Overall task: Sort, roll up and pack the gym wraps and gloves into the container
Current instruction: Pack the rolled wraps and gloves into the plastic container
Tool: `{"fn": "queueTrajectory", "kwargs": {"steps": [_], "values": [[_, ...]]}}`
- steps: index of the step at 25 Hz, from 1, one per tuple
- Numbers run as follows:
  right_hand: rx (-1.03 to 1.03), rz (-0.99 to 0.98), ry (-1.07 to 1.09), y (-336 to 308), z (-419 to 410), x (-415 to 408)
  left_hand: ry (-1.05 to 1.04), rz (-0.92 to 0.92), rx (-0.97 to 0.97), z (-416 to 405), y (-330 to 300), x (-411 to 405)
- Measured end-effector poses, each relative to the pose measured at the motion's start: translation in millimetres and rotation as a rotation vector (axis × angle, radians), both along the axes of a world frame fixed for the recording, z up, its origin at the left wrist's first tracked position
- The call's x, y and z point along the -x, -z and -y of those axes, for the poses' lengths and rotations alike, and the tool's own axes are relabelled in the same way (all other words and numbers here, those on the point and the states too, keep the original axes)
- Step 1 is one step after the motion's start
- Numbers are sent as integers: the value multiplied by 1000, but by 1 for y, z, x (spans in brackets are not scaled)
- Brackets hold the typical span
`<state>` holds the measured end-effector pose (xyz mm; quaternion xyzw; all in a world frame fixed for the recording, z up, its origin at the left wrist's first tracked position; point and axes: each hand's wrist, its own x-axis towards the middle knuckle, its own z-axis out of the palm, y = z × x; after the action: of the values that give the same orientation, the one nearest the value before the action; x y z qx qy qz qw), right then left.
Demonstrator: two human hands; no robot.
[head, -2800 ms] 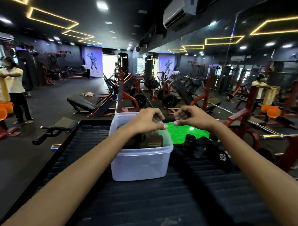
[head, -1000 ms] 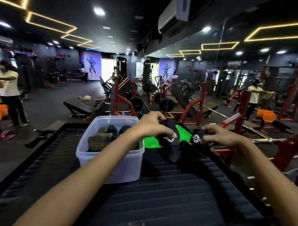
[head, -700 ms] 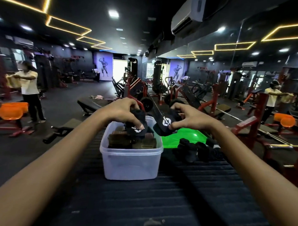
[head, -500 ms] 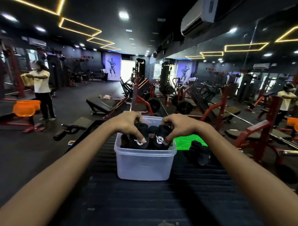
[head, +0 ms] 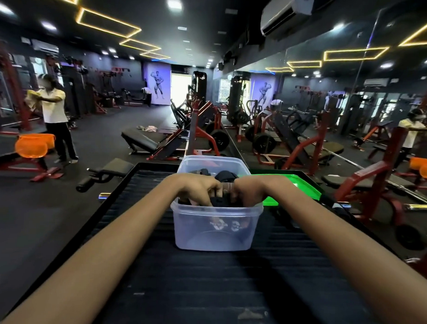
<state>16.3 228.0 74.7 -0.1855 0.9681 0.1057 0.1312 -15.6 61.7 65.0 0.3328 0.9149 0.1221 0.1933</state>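
On the counter: a clear plastic container (head: 215,229) stands on the dark ribbed counter (head: 203,282), near its far end, with a green lid (head: 296,189) lying flat just beyond and to the right of it.
Left hand: the left hand (head: 197,189) reaches over the near rim into the container, fingers curled down onto black rolled gym wraps (head: 220,201) near the front wall.
Right hand: the right hand (head: 247,191) mirrors it from the other side, fingers bent into the same dark bundle; the two hands nearly meet over the middle.
Grip: each grip looks narrow and curled on the wraps; whether it clamps them or only presses them down I cannot tell for certain.
Contents: more dark rolls sit toward the back of the container, and white logos show through the front wall low down. Which pieces are gloves is not clear.
Step in hand: by my reading, seating the latest rolls so the load sits below the rim.
Risk, unrolling: letting go too quickly could let a tightly wound wrap spring loose and spoil the pack.
Risk, overfill: if the pile stands proud of the rim, the lid may not seat.
Risk, sliding: pushing hard at the near wall could tip or skid the light container on the counter.
Background: a person in a pale shirt (head: 52,107) stands far off at left among gym machines.
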Motion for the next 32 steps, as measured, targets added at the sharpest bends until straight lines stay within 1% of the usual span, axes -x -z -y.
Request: {"fn": "queueTrajectory", "kwargs": {"steps": [6, 9, 11, 15, 19, 21, 23, 24, 27, 29, 31, 32], "values": [[-57, 54, 29, 7, 9, 9, 19, 96, 24, -5, 11, 6], [-115, 109, 35, 4, 12, 13, 48, 94, 43, -4, 14, 10], [-124, 160, 47, 4, 12, 17, 66, 86, 36, -2, 16, 12], [-111, 230, -10, 1, 10, 13, 56, 146, -27, 11, 16, 13], [-118, 222, -18, -1, 8, 6, 72, 155, 36, 10, 12, 7], [-53, 210, 8, -4, 6, 4, 33, 260, -42, 12, 8, 5], [119, 168, 34, -11, 0, 1, -58, 378, -144, 14, 2, 3], [210, 136, 40, -15, -7, -1, -94, 395, -166, 14, -1, 3], [397, -2, 16, -25, -34, -5, -114, 361, -129, 7, -8, -3], [523, -54, 18, -29, -57, -8, -128, 324, -98, 1, -16, -10], [563, -109, 77, -29, -87, -11, -161, 224, -142, -9, -27, -20], [555, -127, 124, -28, -104, -13, -160, 131, -212, -16, -33, -24]]}}
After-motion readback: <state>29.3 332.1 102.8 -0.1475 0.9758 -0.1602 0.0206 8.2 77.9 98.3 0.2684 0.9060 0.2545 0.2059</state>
